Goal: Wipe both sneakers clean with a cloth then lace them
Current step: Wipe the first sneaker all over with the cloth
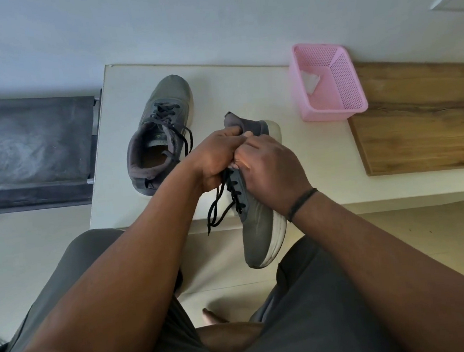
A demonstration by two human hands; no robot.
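A grey sneaker [260, 229] with a white sole juts over the front edge of the white table [245, 87], toe pointing toward me. My left hand [215, 160] and my right hand [269, 169] meet over its collar, fingers curled around the black lace [217, 210], whose loose ends hang down to the left. The second grey sneaker [162, 131] lies on the table behind and to the left, toe away from me, its black lace threaded. A white cloth [311, 80] lies inside the pink basket [326, 80].
The pink basket stands at the table's back right, partly on a wooden board [422, 114]. A dark padded bench [29, 151] abuts the table's left side. My grey-trousered knees are below the table edge, over a pale floor.
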